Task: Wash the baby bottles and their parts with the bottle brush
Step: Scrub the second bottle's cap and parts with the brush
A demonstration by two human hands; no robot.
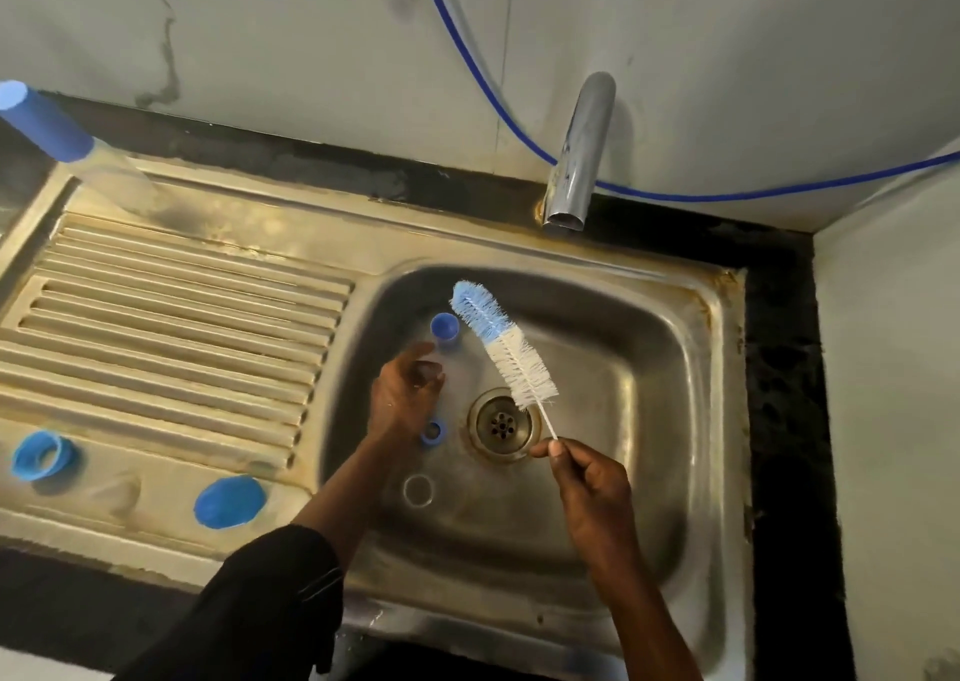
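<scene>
You hold the bottle brush over the sink basin, left hand down among the bottle parts.
Your right hand (587,483) pinches the thin white wire handle of the blue-and-white bristled bottle brush (504,345), fingers closed on it, bristle head angled up-left above the round metal drain (500,423). Your left hand (405,394) sits low in the stainless steel sink basin (649,368), fingers loosely curled; blurred, can't tell if it grips anything. Just beyond its fingertips lies a clear bottle with blue collar (444,331). Small blue ring (432,432) beside the wrist, clear ring (418,490) nearer you. On the ribbed drainboard (182,317): blue screw collar (44,456), blue cap (229,501). Blue-capped clear bottle (44,124) at far left corner.
</scene>
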